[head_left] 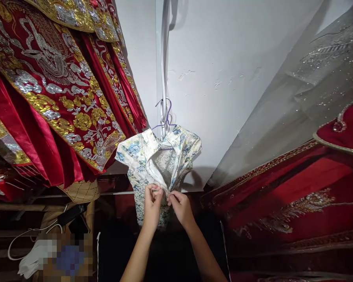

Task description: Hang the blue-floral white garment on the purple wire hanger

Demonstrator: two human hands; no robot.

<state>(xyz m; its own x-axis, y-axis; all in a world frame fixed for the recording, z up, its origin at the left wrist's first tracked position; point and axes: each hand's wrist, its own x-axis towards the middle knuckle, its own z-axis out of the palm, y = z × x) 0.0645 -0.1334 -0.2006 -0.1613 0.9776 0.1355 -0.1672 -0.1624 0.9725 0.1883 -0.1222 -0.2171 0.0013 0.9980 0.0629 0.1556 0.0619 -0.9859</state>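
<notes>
Both hands work close together at the foot of a neck opening, thumbs and forefingers drawn in to pinches: the left hand (pixel 153 200) grips its left edge, and the right hand (pixel 178 203) grips just beside it, near the bottom of the V. Whatever small fastening may lie between the fingertips is too small to tell. What they hold is a floral cap-sleeved garment (pixel 141 168), hanging by its shoulders from the two arms of a purple hanger (pixel 170 105), in front of the lower edge of a white wall (pixel 217 105). It looks light and soft, thin enough to swing and crease under a pull, probably neither slippery nor fragile, though a hard tug could strain the opening or drag the collar off the hanger; its firmer bound edges seem the best place to take hold, by fingertip. A white strap (pixel 164 58) runs down behind the hook. Farther out, red embroidered robes (pixel 82 121) hang to the left and a beaded red garment (pixel 300 207) to the right.
</notes>
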